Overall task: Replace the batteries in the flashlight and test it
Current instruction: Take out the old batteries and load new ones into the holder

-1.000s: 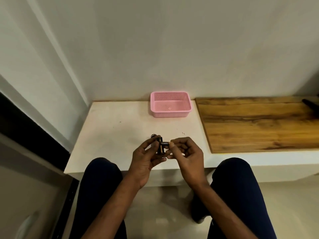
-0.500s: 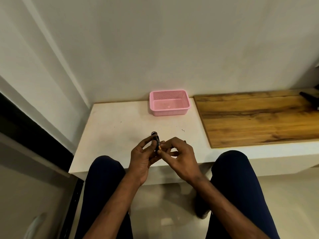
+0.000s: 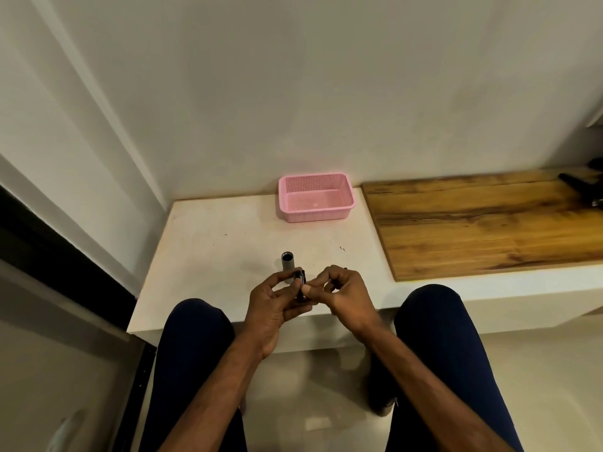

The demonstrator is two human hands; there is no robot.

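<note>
- Head view, looking down: both hands meet above the near edge of a white counter (image 3: 212, 256), between the person's knees in dark blue trousers.
- The left hand (image 3: 277, 308) grips a grey flashlight tube (image 3: 287, 264). Its fingers are curled round the lower part, and the thumb lies along the left side.
- The tube stands nearly upright, its open dark mouth facing up and clear of the fingers.
- A black battery (image 3: 301, 281) stands upright just beside the tube on its right, touching it. Its top shows above the left fingertips, and its lower end is hidden among the fingers.
- The right hand (image 3: 346, 293) has all fingers curled in. Its thumb and forefinger tips are pressed together on the battery's right side, pinching it.
- A small dark bit shows at the top of the right knuckles; what it is cannot be told.
- A pink mesh basket (image 3: 316, 217) sits at the back of the counter against the wall, well apart from the hands.
- A wooden board (image 3: 473, 230) lies to the right of the basket, with a dark object (image 3: 580, 187) on its far right end.
</note>
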